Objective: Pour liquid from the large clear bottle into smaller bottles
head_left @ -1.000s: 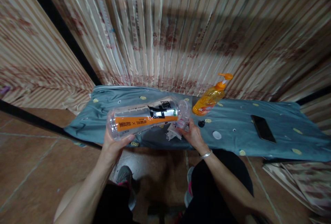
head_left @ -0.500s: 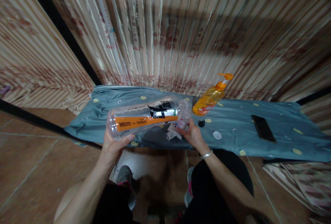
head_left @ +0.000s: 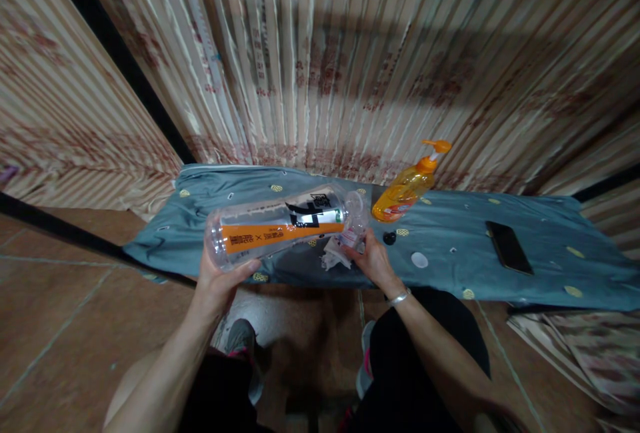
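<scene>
My left hand [head_left: 223, 279] is closed round the base of a large clear plastic bottle [head_left: 280, 223] with an orange and black label. The bottle lies almost level over the cloth, its neck end towards the right. Against that end my right hand [head_left: 374, 259] grips a small clear plastic bottle [head_left: 356, 216]. A crumpled whitish wrapper or tissue [head_left: 336, 256] hangs by the right fingers; whether it is attached to the small bottle I cannot tell. The overlapping clear plastic hides how the two bottles meet.
An orange pump bottle [head_left: 404, 189] stands on the blue-grey cloth [head_left: 440, 219] beyond my right hand. Nearby lie a small black cap [head_left: 390, 238] and a white disc [head_left: 420, 260]. A phone [head_left: 509, 246] rests farther right. Behind hangs a striped curtain [head_left: 280, 73].
</scene>
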Tool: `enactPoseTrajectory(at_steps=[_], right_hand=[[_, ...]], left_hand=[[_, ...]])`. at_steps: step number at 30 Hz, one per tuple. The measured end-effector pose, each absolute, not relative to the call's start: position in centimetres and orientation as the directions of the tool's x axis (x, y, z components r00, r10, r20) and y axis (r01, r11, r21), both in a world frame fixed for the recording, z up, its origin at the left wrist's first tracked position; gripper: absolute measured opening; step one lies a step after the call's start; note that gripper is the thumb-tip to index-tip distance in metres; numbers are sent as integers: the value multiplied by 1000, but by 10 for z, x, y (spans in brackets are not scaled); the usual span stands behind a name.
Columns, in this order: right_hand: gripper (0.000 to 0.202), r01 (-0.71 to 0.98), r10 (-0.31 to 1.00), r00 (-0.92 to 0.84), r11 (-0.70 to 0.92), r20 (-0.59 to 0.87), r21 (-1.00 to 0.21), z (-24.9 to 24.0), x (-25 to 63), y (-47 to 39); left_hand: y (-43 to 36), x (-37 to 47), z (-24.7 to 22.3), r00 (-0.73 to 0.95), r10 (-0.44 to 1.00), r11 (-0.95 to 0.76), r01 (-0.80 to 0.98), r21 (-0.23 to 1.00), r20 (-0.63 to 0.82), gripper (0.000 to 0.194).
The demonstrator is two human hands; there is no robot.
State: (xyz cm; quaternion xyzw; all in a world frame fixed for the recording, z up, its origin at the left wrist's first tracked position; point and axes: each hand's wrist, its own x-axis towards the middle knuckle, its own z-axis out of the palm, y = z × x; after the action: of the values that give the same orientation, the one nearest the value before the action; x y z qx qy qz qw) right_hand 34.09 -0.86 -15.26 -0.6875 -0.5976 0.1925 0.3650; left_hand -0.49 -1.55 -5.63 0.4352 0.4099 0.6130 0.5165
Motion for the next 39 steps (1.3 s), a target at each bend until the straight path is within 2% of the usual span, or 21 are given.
enactPoseTrajectory(at_steps=[9, 21, 27, 39], right_hand=[[43, 697, 957, 215, -13, 192, -717, -156, 340, -7], [43, 707, 961, 217, -35, 170, -707, -152, 338, -8], [42, 698, 964, 207, -27, 166, -716, -150, 338, -8], [41, 700, 961, 218, -35, 167, -713, -150, 337, -8]], left_hand=[[-13, -6, -58, -87, 988, -146, -229, 962, 130, 112], [-12, -5, -56, -102, 991, -108, -254, 961, 85, 110], [-15, -1, -53, -111, 986, -150, -234, 961, 127, 108], [-12, -5, -58, -79, 990, -136, -254, 958, 119, 110]])
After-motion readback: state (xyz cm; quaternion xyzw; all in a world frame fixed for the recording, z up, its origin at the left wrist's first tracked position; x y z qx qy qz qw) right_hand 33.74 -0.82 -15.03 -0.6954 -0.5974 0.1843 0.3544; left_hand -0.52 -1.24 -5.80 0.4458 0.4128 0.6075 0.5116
